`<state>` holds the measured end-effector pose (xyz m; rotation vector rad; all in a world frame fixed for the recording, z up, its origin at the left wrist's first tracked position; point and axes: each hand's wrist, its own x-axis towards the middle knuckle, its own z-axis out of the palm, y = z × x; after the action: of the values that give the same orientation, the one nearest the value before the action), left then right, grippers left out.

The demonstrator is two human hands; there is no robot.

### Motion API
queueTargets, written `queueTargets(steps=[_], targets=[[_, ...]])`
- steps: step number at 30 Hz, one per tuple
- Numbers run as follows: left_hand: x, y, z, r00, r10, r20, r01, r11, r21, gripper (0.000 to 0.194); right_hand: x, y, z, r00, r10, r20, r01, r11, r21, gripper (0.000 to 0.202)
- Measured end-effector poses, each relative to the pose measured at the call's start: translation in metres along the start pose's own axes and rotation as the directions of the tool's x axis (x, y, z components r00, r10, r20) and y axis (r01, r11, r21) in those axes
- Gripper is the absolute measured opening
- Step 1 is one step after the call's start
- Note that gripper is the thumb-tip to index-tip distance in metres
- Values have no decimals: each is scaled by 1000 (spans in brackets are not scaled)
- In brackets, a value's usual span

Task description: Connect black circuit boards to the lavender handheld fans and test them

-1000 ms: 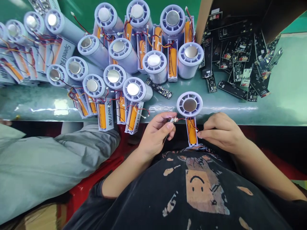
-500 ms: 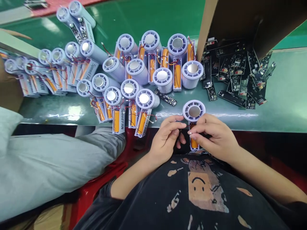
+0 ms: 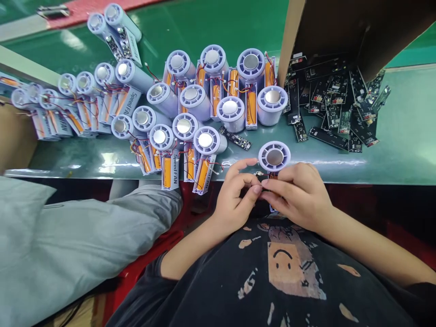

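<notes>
A lilac handheld fan body [image 3: 274,156] with a silver disc in its round end stands at the table's front edge, its lower part hanging toward my lap. Its orange battery is mostly behind my fingers. Just in front of it, my left hand [image 3: 236,195] pinches a thin wire between thumb and index finger, other fingers raised. My right hand [image 3: 301,193] is closed at the same spot, fingertips meeting the left ones on the wire. A small pale connector [image 3: 259,173] shows just above the fingertips. The wire's ends are hidden.
Several lilac fan bodies [image 3: 194,100] with orange batteries and loose wires stand left and ahead. A single circuit board [image 3: 235,139] lies near them. A heap of black circuit boards [image 3: 329,102] sits right, by a cardboard box [image 3: 289,36]. Another person's grey-clad leg [image 3: 102,222] is at left.
My hands have come together, fingertips now meeting. The right hand has moved slightly left with the small connector and wire, and now covers more of the fan's battery.
</notes>
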<state>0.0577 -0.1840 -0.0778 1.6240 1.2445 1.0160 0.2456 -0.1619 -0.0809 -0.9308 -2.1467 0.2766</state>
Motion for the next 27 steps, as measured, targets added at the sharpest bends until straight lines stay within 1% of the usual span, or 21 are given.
queueTargets(steps=[1,3,5,7,10,12,16,20,24,27], targets=[[-1,0,1,999,-33,6,33,998,-50,20,-1,1,1,998,-57,-22,55,997,-52,12],[-3,-1,2,996,-81,36,86,985,-150,21,-2,3,2,986,-158,-59,152,983,-100,15],[-4,-4,4,994,-97,43,105,967,-234,17,-1,5,2,974,-207,-92,196,974,-116,15],[-5,-8,6,996,-87,10,85,943,-320,9,0,6,3,974,-199,-106,185,974,-129,13],[-6,-13,10,996,-82,-22,63,892,-447,23,1,6,3,988,-100,-117,85,988,-130,7],[-6,-15,12,995,-98,0,85,867,-491,21,3,4,4,993,-38,-115,22,990,-138,5],[-6,-15,12,993,-119,16,111,862,-494,16,5,1,3,997,38,-62,-48,987,-155,9],[-6,-13,11,996,-86,-3,77,900,-430,15,6,0,3,994,103,-26,-105,991,-83,12],[-5,-14,11,999,-47,-17,37,932,-360,16,7,0,3,995,100,-28,-101,992,-68,14],[-5,-15,11,999,0,-42,-12,956,-294,17,9,-2,2,996,83,-15,-84,992,-98,16]])
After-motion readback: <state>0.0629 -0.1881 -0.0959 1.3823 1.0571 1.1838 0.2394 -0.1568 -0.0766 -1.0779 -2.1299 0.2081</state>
